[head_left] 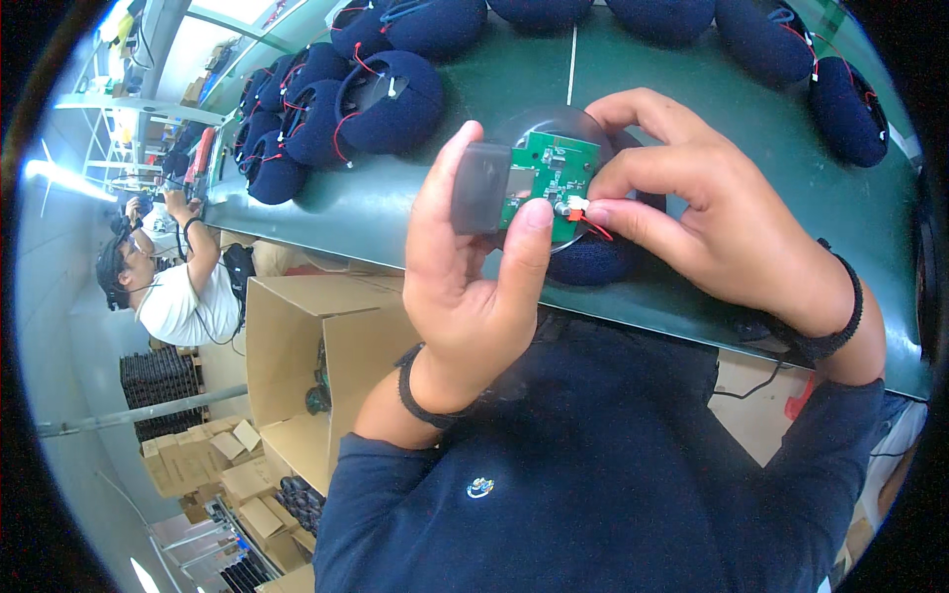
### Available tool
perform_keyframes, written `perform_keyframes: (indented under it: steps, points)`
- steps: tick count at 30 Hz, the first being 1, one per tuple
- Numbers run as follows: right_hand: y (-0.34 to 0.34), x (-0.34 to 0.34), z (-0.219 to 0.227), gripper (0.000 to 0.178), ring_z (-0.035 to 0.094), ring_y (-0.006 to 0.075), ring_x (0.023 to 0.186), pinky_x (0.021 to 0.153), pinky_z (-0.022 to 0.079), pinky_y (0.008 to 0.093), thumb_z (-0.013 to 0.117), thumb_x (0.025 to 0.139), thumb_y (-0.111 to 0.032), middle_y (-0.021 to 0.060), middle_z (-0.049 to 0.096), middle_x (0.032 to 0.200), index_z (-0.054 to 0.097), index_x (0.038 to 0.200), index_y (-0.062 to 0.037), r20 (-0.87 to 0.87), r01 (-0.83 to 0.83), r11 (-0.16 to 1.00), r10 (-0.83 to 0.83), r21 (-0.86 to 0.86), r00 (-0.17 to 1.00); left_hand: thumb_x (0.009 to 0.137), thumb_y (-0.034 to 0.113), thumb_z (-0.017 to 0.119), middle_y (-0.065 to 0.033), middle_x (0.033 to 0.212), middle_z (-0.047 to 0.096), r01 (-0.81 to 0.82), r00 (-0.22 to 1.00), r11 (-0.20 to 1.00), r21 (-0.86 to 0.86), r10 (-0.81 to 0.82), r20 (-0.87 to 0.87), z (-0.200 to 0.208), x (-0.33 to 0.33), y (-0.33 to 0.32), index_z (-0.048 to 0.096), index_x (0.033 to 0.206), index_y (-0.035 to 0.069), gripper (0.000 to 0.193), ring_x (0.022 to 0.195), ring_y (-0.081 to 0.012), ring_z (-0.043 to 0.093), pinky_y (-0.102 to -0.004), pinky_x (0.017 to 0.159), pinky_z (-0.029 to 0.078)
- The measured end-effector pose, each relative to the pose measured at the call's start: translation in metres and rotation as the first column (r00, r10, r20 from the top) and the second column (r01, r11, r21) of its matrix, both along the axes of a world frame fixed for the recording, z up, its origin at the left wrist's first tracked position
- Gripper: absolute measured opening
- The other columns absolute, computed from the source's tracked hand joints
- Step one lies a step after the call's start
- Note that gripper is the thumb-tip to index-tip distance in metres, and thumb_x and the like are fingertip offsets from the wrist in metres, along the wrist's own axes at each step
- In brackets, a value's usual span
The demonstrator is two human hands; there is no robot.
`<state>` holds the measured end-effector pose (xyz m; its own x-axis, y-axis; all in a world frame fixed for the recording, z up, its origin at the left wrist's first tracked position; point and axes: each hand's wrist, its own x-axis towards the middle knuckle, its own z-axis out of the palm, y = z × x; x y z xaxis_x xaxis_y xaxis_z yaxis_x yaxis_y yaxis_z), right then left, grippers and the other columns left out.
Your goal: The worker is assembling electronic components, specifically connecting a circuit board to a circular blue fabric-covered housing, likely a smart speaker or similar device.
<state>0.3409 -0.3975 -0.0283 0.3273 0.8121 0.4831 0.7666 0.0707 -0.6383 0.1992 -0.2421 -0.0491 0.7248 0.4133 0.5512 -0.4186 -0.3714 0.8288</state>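
A green circuit board [565, 158] with a dark, block-shaped part [481, 188] at its left side is held up over the bench in my left hand [465, 301]. The left fingers wrap the dark part from behind, and the thumb presses on the board's lower edge. My right hand [717, 198] is closed in a pinch at a small white connector [576, 204] with red wires, which sits against the board's lower right. Directly beneath lies a navy fabric-covered round shell [591, 262], mostly hidden by board and hands. Behind the board shows a dark, shiny round part [559, 119].
Several navy fabric shells [393, 109] with red wires lie grouped on the green bench [474, 119] at the far left. More shells [850, 114] line the far and right edges. An open cardboard box [341, 356] stands left, below the bench edge. A co-worker [188, 287] works further left.
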Motion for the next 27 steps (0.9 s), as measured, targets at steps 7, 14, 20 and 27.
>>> perform_keyframes:
  steps: [7, 14, 20, 27]
  points:
    - [-0.002, -0.004, 0.0, 0.01, 0.062, 0.0308, 0.11, 0.095, 0.046, 0.0354, 0.076, 0.083, -0.008, 0.0163, 0.064, 0.12, 0.071, 0.088, -0.0016, -0.118, 0.044, 0.999, -0.04, 0.028, 0.992, 0.097, -0.002, 0.062, -0.0147, 0.125, 0.059, 0.011, 1.0, 0.999, 0.042, -0.012, 0.023, 0.002, -0.002, 0.0, 0.034, 0.149, -0.007, 0.06, 0.109, -0.0178, 0.062, -0.0294, 0.094, 0.05]
    - [-0.005, -0.006, -0.001, 0.01, 0.06, 0.0267, 0.119, 0.102, 0.041, 0.0358, 0.08, 0.079, -0.008, 0.0163, 0.063, 0.128, 0.074, 0.084, -0.0021, -0.19, 0.072, 0.996, -0.061, 0.054, 0.98, 0.097, -0.001, 0.062, -0.0149, 0.125, 0.06, 0.039, 0.999, 0.996, -0.084, -0.039, 0.002, 0.006, -0.007, -0.006, 0.032, 0.149, -0.007, 0.061, 0.11, -0.0183, 0.062, -0.0295, 0.096, 0.049]
    - [0.0, -0.006, -0.003, 0.01, 0.059, 0.0261, 0.122, 0.106, 0.039, 0.0367, 0.081, 0.079, -0.01, 0.0157, 0.063, 0.129, 0.077, 0.086, -0.0043, -0.29, 0.073, 0.997, -0.06, 0.035, 0.955, 0.096, -0.002, 0.062, -0.0135, 0.124, 0.058, 0.022, 1.0, 0.999, -0.036, -0.022, 0.006, 0.004, -0.004, -0.004, 0.034, 0.148, -0.005, 0.059, 0.11, -0.0181, 0.061, -0.0301, 0.095, 0.05]
    - [0.004, 0.003, 0.003, 0.012, 0.059, 0.0243, 0.121, 0.107, 0.039, 0.038, 0.079, 0.081, -0.014, 0.0157, 0.063, 0.129, 0.076, 0.088, -0.0046, -0.292, -0.004, 0.996, -0.021, -0.086, 0.956, 0.095, -0.003, 0.062, -0.0125, 0.122, 0.056, 0.048, 0.998, 0.996, -0.07, -0.051, -0.038, -0.001, -0.004, 0.008, 0.036, 0.144, -0.001, 0.056, 0.109, -0.0178, 0.062, -0.0312, 0.092, 0.052]
